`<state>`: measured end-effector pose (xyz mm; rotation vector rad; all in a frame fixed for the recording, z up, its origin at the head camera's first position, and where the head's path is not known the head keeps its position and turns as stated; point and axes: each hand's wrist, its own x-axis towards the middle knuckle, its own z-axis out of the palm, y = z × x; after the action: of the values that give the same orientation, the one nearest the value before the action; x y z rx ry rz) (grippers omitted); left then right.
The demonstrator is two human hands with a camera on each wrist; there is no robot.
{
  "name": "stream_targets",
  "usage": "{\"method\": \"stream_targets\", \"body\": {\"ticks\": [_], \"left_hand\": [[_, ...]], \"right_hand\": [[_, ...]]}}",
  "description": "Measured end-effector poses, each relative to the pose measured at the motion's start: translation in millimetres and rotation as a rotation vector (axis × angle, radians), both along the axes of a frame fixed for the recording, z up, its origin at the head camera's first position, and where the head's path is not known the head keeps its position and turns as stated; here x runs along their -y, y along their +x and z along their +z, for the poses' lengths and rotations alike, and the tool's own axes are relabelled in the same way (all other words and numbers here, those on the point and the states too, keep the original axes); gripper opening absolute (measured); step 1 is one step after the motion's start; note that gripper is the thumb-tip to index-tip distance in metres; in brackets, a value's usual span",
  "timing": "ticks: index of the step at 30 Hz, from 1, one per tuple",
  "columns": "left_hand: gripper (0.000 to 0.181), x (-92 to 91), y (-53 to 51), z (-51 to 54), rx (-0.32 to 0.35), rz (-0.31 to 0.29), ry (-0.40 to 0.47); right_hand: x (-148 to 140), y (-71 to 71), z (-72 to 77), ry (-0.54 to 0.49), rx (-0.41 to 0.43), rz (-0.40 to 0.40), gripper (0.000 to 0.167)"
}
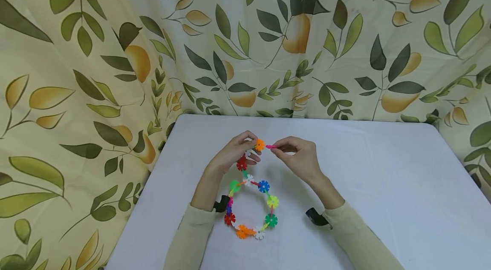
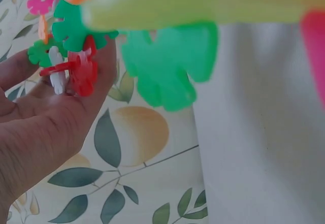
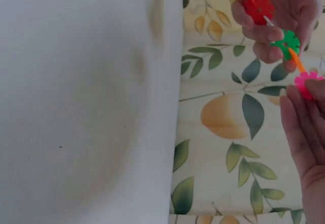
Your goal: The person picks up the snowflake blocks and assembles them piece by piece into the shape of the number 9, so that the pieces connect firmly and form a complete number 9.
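Note:
In the head view, my left hand (image 1: pixel 230 154) grips the upper end of a chain of colourful plastic snowflake discs, close to an orange disc (image 1: pixel 260 145). My right hand (image 1: pixel 301 159) pinches a pink disc (image 1: pixel 270 146) edge-on beside the orange one. The right wrist view shows the pink disc (image 3: pixel 306 83) meeting the orange disc (image 3: pixel 296 60), with a green disc (image 3: pixel 288 43) behind. Below the left hand, a red disc (image 1: pixel 241 163) leads down to a closed ring of linked discs, including a blue disc (image 1: pixel 263 186). A blurred green disc (image 2: pixel 165 64) looms in the left wrist view.
A white-covered table (image 1: pixel 368 185) lies beneath the hands. Behind it and to the left hangs a leaf-patterned curtain (image 1: pixel 126 18). Black wrist-camera mounts (image 1: pixel 316 217) stick out from both sleeves.

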<state>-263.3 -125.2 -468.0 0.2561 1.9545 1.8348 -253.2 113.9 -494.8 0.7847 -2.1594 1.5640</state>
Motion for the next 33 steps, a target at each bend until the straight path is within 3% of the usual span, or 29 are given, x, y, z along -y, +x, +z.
{"method": "stream_targets", "body": {"ticks": [7, 18, 25, 33], "left_hand": [[0.019, -3.8, 1.0, -0.3, 0.030, -0.003, 0.025], [0.014, -6.8, 3.3, 0.4, 0.010, -0.030, 0.066], [0.011, -12.4, 3.9, -4.2, 0.017, -0.008, 0.092], [0.010, -15.7, 4.2, -7.4, 0.019, 0.011, 0.095]], "right_hand": [[3.1, 0.6, -4.0, 0.014, -0.071, -0.027, 0.017], [4.9, 1.6, -0.9, 0.022, -0.153, -0.037, 0.016], [6.4, 3.6, -1.6, 0.049, -0.229, -0.086, 0.019], [10.3, 5.1, -3.4, 0.097, -0.243, -0.104, 0.017]]}}
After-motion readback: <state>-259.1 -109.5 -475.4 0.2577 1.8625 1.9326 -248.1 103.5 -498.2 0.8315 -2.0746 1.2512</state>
